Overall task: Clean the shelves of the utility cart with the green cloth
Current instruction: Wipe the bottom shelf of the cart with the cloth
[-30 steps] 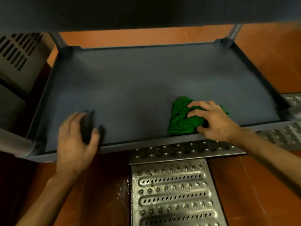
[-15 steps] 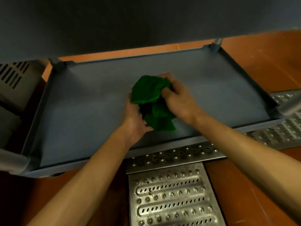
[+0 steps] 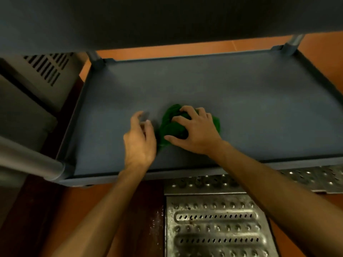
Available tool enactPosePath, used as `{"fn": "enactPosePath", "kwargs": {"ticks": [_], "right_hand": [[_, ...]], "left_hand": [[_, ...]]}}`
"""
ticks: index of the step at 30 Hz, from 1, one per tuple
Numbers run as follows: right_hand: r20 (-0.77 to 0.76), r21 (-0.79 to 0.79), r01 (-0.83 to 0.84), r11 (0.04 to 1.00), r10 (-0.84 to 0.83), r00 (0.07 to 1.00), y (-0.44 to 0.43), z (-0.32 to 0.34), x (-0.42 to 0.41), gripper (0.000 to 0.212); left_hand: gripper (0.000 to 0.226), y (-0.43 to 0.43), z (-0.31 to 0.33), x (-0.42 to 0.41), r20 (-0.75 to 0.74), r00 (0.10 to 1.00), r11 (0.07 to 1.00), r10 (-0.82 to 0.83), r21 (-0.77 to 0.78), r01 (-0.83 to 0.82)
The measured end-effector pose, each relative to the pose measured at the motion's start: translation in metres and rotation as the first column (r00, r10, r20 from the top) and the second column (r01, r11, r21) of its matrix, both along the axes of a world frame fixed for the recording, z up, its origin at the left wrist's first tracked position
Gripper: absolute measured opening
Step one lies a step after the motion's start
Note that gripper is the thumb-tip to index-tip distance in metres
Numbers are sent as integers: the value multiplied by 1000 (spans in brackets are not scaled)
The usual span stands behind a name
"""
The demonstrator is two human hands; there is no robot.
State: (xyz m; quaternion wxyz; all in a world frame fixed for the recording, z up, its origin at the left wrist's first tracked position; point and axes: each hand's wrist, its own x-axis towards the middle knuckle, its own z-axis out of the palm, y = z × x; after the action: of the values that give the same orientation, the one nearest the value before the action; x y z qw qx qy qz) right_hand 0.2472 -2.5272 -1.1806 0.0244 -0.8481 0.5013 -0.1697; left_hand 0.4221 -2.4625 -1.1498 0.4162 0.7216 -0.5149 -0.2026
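Grey cart shelf (image 3: pixel 241 101), bunched green cloth (image 3: pixel 169 125) on it under right hand (image 3: pixel 198 132)

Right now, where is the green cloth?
In the head view, the green cloth sits bunched near the middle of the cart's lower shelf, under the right hand, with the left hand just to its left.

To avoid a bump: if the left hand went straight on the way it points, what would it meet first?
The left hand would probably meet only bare shelf, then its far rim; the green cloth lies to the right.
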Motion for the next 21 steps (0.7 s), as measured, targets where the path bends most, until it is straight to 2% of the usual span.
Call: {"fn": "enactPosePath", "kwargs": {"ticks": [3,5,8,14,21], "right_hand": [[-11,-90,-31,995,30,999,-14,-8,0,64],[2,-114,-37,993,37,999,-21,-7,2,59],[-9,-87,-43,995,42,999,-27,-2,6,56],[16,-67,-31,997,33,999,-43,-2,11,44],[103,14,30,999,-31,994,-64,2,10,49]], "left_hand": [[33,16,-12,21,80,997,999,18,-34,-15],[32,21,-15,23,80,997,999,2,-53,2],[33,24,-16,18,104,992,997,-71,-22,74],[35,22,-20,22,94,995,999,-45,6,44],[41,24,-24,23,194,975,994,-105,49,97]]}}
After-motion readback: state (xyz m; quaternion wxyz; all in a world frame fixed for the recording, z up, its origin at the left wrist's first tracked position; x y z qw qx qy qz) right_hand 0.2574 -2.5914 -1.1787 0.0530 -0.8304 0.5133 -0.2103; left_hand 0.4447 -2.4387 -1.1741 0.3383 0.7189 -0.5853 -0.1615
